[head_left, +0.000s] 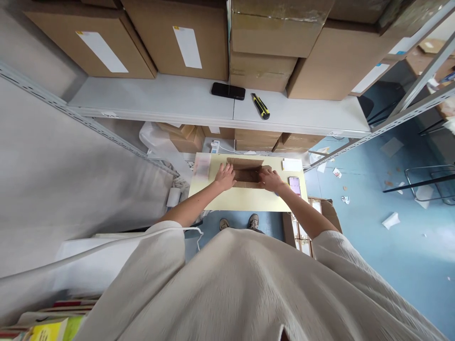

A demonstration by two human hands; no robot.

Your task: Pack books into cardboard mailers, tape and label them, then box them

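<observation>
A small brown cardboard box [246, 166] lies on a pale yellow table [245, 201] below me, its flaps partly up. My left hand [225, 176] grips the box's left side with curled fingers. My right hand [270, 180] presses on its right side, fingers bent over the flap. A phone with a lit screen [295, 185] lies on the table just right of my right hand. White paper [292, 165] sits at the table's far right corner.
A grey shelf [220, 106] above the table carries a black phone [228, 91], a yellow-black utility knife [260, 106] and large cardboard boxes [177, 38]. An open carton [320, 208] stands right of the table. Paper scraps litter the blue floor [373, 227].
</observation>
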